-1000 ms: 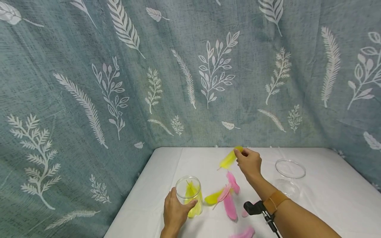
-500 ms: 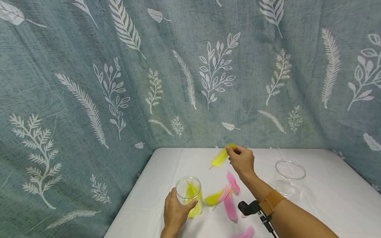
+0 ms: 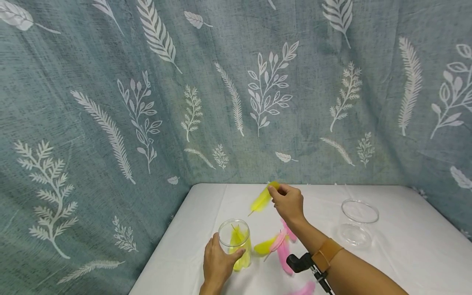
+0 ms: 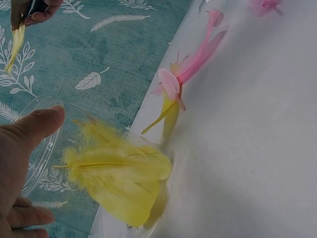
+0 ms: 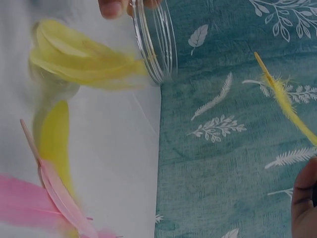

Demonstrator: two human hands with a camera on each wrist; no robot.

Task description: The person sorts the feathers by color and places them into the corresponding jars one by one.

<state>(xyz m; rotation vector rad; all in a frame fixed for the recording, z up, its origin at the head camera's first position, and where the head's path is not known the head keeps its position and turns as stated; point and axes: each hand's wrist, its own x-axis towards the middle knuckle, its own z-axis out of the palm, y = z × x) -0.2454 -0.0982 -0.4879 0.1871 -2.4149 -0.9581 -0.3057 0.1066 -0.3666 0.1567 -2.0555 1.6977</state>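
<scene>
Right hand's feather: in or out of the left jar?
Out: in the head view, the right hand pinches the yellow feather apart from the left jar.

A yellow feather (image 3: 262, 199) is held aslant, quill toward an upright clear jar (image 3: 224, 243), where yellow feathers (image 3: 239, 250) are contained.

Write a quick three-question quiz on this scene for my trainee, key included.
1. True or false: the raised feather in the right grip is pink.
2. What does the left grip hold?
3. Fill in: the loose yellow feather lies partly under a ____ feather.

Key:
1. False; it is yellow.
2. The clear jar containing yellow feathers.
3. Pink; the pink feather crosses over it.
</scene>
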